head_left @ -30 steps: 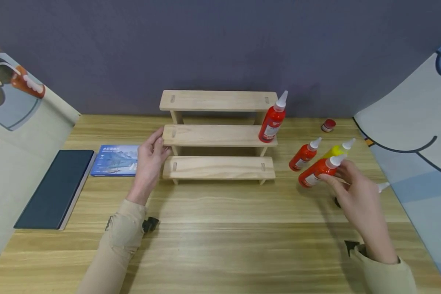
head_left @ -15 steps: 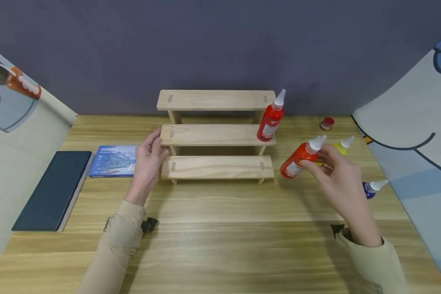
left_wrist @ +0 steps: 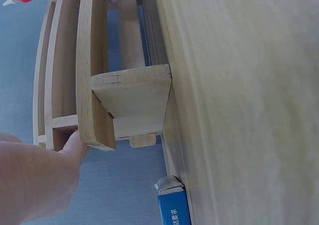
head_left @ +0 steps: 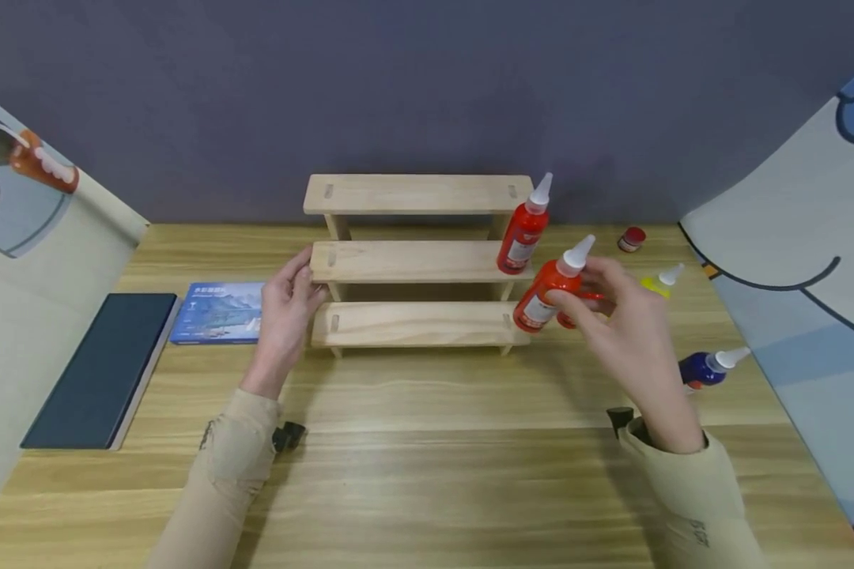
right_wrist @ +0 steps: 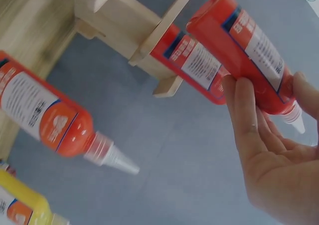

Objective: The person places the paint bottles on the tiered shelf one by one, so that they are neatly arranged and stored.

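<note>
A three-step wooden display stand [head_left: 420, 324] stands against the dark backdrop. My left hand [head_left: 288, 308] grips the left end of its middle step; in the left wrist view the thumb [left_wrist: 75, 147] lies at the board's end. Between thumb and fingers, my right hand [head_left: 629, 328] pinches a red squeeze bottle [head_left: 538, 304] with a white nozzle. It leans with the nozzle up and right, overlapping the lowest step's right end. Another red bottle [head_left: 521, 241] is upright on the middle step's right end. A third red bottle [right_wrist: 45, 105] is mostly hidden behind my right hand in the head view.
On the right are a yellow bottle [head_left: 656, 284], a dark blue bottle [head_left: 703, 370] and a small red-lidded jar [head_left: 632, 239]. A blue box with a landscape picture [head_left: 217, 314] and a dark notebook [head_left: 100, 371] lie left. Printed panels border both sides.
My right hand has carried the red bottle left and up from beside the other bottles to the stand's right end, tilting it more upright. The left hand has stayed on the stand.
</note>
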`<move>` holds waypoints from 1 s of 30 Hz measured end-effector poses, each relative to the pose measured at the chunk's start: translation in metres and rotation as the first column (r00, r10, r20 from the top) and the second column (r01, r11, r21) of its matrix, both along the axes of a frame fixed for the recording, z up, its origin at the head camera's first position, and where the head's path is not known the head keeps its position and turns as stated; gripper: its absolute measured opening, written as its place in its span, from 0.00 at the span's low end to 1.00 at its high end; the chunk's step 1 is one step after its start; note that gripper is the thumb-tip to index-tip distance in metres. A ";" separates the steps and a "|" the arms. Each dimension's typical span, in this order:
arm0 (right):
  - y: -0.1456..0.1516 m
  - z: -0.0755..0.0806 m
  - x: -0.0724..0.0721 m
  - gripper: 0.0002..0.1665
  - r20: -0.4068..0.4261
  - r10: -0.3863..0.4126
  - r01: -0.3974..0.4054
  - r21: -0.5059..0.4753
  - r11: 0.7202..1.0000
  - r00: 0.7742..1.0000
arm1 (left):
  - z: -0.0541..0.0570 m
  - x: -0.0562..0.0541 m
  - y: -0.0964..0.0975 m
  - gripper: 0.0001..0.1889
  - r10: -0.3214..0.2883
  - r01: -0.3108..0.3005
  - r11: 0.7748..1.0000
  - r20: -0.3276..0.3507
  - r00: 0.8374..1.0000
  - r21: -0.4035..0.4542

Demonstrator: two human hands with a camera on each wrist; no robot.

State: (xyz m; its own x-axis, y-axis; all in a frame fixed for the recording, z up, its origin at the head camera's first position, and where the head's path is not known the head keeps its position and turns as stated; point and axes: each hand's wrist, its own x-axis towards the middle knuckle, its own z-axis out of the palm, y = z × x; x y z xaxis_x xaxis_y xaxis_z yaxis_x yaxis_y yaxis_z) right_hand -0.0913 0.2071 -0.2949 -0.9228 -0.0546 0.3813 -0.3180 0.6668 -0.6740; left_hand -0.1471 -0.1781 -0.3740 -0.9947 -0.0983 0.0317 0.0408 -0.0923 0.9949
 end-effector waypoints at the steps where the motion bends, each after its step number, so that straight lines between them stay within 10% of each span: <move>1: -0.002 0.000 -0.001 0.24 0.003 0.003 -0.003 -0.001 1.000 1.000 | 0.000 0.000 0.000 0.26 0.001 -0.001 1.000 0.001 1.000 -0.001; 30: -0.091 0.000 -0.072 0.27 0.005 0.185 -0.178 -0.237 0.955 0.983 | -0.002 -0.001 0.002 0.25 0.007 -0.007 0.999 -0.022 1.000 0.036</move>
